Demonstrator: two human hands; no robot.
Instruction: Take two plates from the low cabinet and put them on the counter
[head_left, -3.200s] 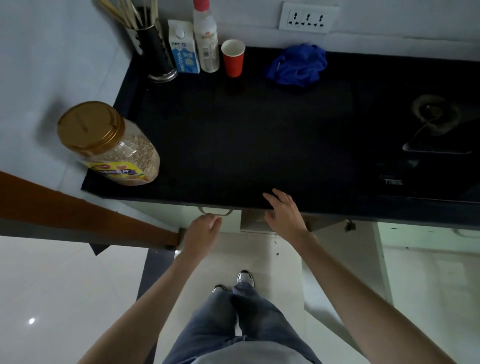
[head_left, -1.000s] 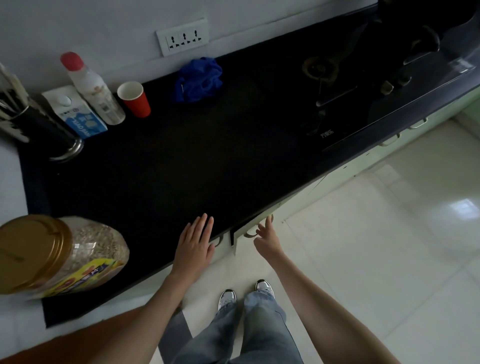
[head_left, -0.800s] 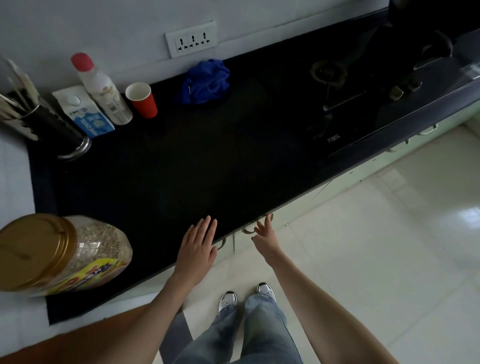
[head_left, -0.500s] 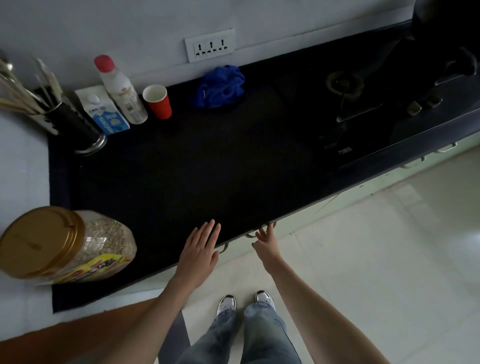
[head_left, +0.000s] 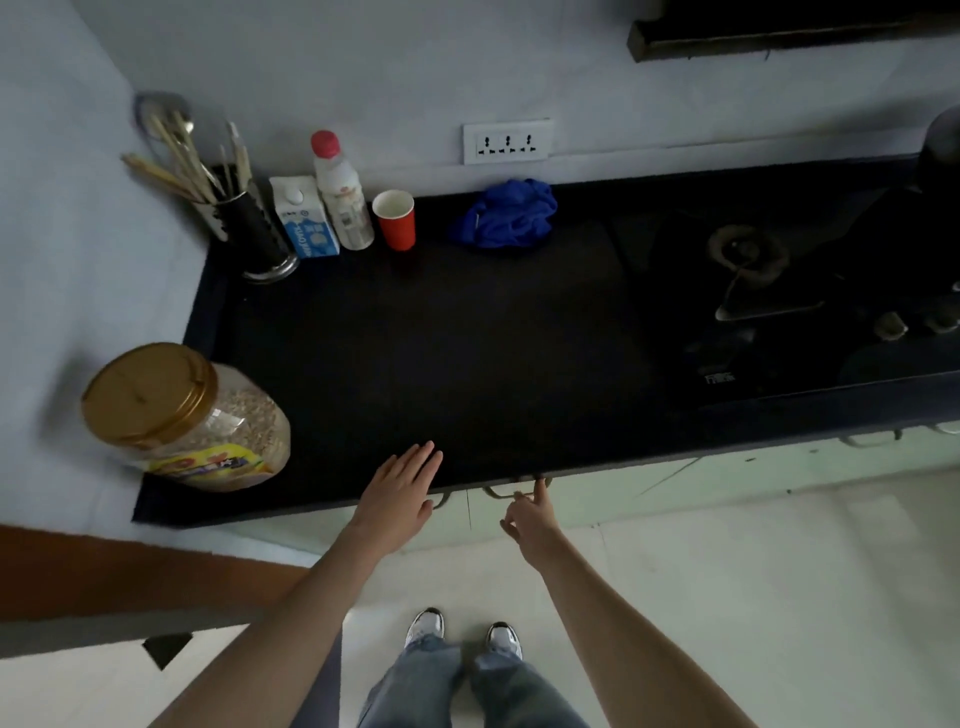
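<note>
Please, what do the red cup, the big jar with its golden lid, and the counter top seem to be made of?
Red cup: probably paper, matte red outside, white inside, thin rim. Jar: likely clear plastic, since grains show through its wall. Its lid: shiny gold plastic, ribbed at the edge. Counter: black and matte, perhaps stone or laminate; the look leaves this open.

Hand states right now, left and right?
Left hand: open, flat on the counter edge.
Right hand: open, index fingertip at the cabinet handle, holding nothing.
</note>
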